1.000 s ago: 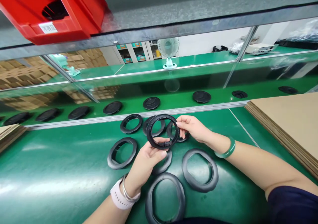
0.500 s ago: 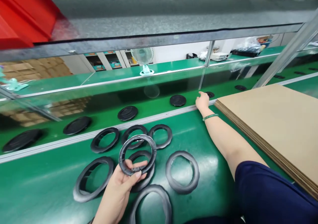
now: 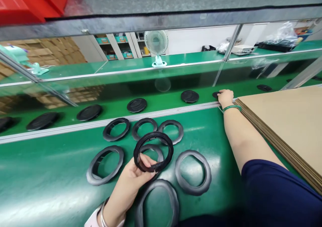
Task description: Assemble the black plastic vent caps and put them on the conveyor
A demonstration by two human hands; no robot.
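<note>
My left hand (image 3: pixel 132 176) pinches the lower edge of a black plastic ring (image 3: pixel 169 153), raised above the green table with its clipped underside facing me. Several more dark grey rings (image 3: pixel 206 173) lie flat on the table around and beneath it. At full stretch, my right hand (image 3: pixel 225 97) is on the conveyor belt, its fingers closed at the edge of a round black disc (image 3: pixel 215 95). Part of that disc is hidden by the hand. Other black discs (image 3: pixel 190 96) lie spaced out along the belt to the left.
A stack of cardboard sheets (image 3: pixel 281 109) sits close beside my right forearm. A metal rail (image 3: pixel 161 114) divides the table from the green belt (image 3: pixel 161 103). Overhead runs a grey metal shelf (image 3: pixel 176 20) with a red bin (image 3: pixel 30 5). Beyond the belt stands a small fan (image 3: pixel 156 44).
My right hand has closed at the disc on the belt. The ring in my left hand has tilted, showing its darker inner side. The view has shifted, and the belt discs appear further right.
</note>
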